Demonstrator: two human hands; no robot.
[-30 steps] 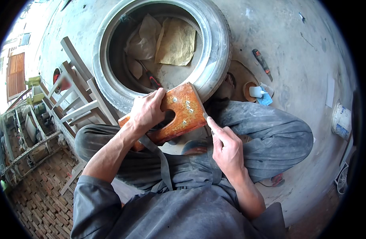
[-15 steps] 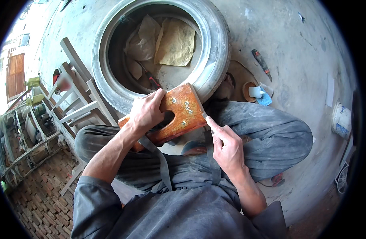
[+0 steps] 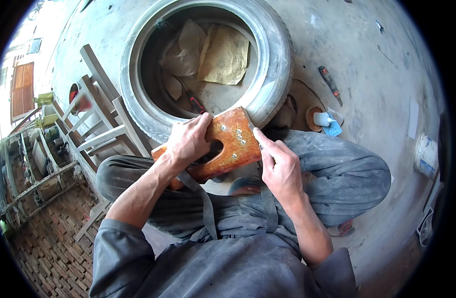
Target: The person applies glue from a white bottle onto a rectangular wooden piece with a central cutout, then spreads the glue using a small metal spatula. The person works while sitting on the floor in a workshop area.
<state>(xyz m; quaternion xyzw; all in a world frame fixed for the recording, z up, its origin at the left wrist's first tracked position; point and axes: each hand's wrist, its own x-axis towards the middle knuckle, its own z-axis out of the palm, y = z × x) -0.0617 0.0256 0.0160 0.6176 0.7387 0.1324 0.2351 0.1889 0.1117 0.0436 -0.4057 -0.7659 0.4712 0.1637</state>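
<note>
An orange-brown wooden block (image 3: 236, 133) with a rounded cut-out and several screw heads lies tilted above my lap, its far end against the tyre's rim. My left hand (image 3: 188, 141) is closed over its left part, fingers curled at the cut-out. At the block's right edge, my right hand (image 3: 279, 164) is closed with the index finger stretched along that edge. Under its fingertip shows a small flat grey piece (image 3: 251, 125), pressed to the edge; its kind I cannot make out. The block's underside is hidden.
A big grey tyre (image 3: 133, 74) lies ahead, holding a yellowish paper sheet (image 3: 225, 54) and a red-handled tool (image 3: 195, 103). Grey wooden frames (image 3: 101, 111) stand left. A red-black utility knife (image 3: 330, 85), a light-blue bottle (image 3: 322, 118) and a white bucket (image 3: 426, 156) are right.
My right hand has slid away from me along the block's right edge, toward its far corner. My left hand keeps its hold. The whole view has shifted slightly.
</note>
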